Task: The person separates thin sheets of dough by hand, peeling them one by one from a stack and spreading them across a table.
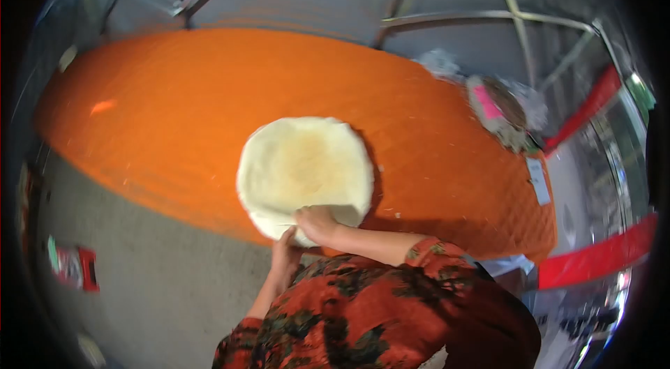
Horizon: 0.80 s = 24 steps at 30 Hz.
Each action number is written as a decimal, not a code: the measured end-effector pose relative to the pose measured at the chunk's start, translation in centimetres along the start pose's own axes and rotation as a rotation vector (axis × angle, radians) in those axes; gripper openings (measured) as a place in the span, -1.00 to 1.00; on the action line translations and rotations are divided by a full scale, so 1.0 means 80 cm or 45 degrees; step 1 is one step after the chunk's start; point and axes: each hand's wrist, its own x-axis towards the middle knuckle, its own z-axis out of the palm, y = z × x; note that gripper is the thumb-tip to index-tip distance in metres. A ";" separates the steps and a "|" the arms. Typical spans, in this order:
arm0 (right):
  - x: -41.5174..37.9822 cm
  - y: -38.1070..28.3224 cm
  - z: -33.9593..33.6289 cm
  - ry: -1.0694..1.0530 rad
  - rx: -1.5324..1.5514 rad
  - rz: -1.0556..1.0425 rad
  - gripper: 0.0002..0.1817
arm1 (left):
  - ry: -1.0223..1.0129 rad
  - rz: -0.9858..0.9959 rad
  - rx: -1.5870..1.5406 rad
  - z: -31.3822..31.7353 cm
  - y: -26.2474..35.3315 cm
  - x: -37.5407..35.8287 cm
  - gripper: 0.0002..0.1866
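Note:
A round, flat, pale disc of dough [303, 170] lies on a large orange quilted pad [174, 111]. My right hand [317, 222] sits on the dough's near edge with the fingers curled over it. My left hand [285, 250] is just below and left of it, and grips the same near edge from underneath. My sleeves are red with a dark pattern. The underside of the dough and most of my left fingers are hidden.
A bundle of cloth with a pink patch [499, 111] lies at the pad's far right edge, above a white label [539, 181]. Red bars [600, 254] run along the right. Metal frame rods [488, 17] cross behind. A red packet [70, 268] lies on the grey floor at left.

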 end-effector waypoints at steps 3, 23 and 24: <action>0.036 0.053 -0.095 -0.061 0.244 0.354 -0.82 | 0.053 -0.057 -0.008 0.003 -0.001 -0.001 -0.50; -0.311 0.232 -0.038 1.245 0.585 1.232 -0.79 | 0.166 -0.095 -0.339 0.005 0.011 -0.021 -0.24; -0.263 0.201 -0.034 1.090 0.885 0.898 -0.78 | 0.166 -0.089 -0.336 0.008 0.012 -0.020 -0.23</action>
